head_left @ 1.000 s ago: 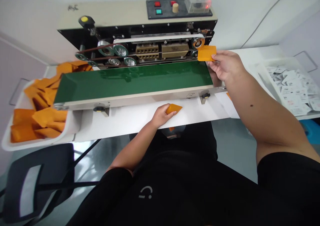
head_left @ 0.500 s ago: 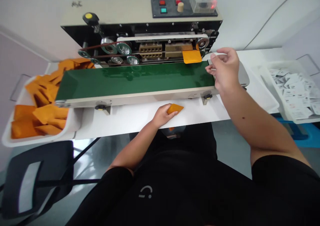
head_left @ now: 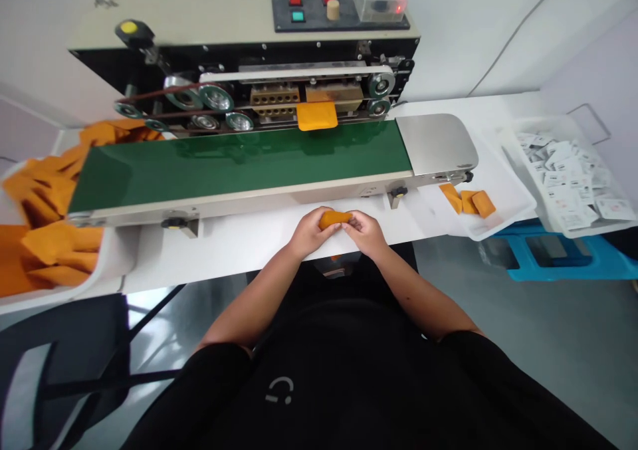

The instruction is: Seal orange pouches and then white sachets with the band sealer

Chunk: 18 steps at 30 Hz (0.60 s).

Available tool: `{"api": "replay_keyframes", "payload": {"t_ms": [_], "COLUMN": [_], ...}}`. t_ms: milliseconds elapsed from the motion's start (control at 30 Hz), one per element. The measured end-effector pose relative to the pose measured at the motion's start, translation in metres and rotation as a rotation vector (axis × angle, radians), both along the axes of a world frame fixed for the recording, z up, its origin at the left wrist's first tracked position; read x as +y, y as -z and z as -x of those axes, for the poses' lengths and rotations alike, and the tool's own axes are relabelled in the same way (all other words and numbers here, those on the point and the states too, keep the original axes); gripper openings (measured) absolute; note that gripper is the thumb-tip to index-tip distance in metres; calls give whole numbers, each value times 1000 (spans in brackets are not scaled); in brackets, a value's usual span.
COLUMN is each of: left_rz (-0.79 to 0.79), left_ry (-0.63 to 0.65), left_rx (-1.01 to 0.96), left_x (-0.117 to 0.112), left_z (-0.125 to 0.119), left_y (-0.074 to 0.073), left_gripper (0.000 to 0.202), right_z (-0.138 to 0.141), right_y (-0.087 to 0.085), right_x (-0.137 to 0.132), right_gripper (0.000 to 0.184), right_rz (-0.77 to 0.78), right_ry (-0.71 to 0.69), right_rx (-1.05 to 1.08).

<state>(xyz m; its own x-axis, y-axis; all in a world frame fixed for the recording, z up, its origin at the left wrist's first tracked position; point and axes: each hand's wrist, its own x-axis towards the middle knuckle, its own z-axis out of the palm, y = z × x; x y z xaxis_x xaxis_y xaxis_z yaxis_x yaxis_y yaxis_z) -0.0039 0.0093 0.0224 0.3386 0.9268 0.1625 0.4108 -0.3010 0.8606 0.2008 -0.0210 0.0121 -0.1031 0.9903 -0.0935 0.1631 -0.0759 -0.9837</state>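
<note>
An orange packet is between my two hands, low in front of the conveyor, over the table's front edge. My left hand is closed around its left end. On its right end, my right hand pinches it with the fingertips. Another orange packet hangs by its upper edge in the band sealing machine, above the green conveyor belt, with no hand on it.
Left of the belt stands a white bin heaped with orange packets. To the right, a white tray holds several orange packets, beside a bin of small white packets. A blue stool and a black chair flank the table.
My right hand has come down from the conveyor's right end to the packet in my left hand. The packet in the sealer has moved left along the machine. My view has shifted right.
</note>
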Motion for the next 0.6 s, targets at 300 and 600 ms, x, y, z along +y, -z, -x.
{"api": "replay_keyframes", "payload": {"t_ms": [300, 600], "left_rz": [120, 51], "left_ry": [34, 2], "left_rx": [-279, -165], "left_x": [0, -1], "left_z": [-2, -1], "left_y": [16, 10], "left_gripper": [50, 32], "right_z": [-7, -7], "right_y": [-5, 3], "right_x": [7, 4], "right_gripper": [34, 29], "right_rz": [58, 18], "right_ry": [205, 214], "right_rx": [329, 346]}}
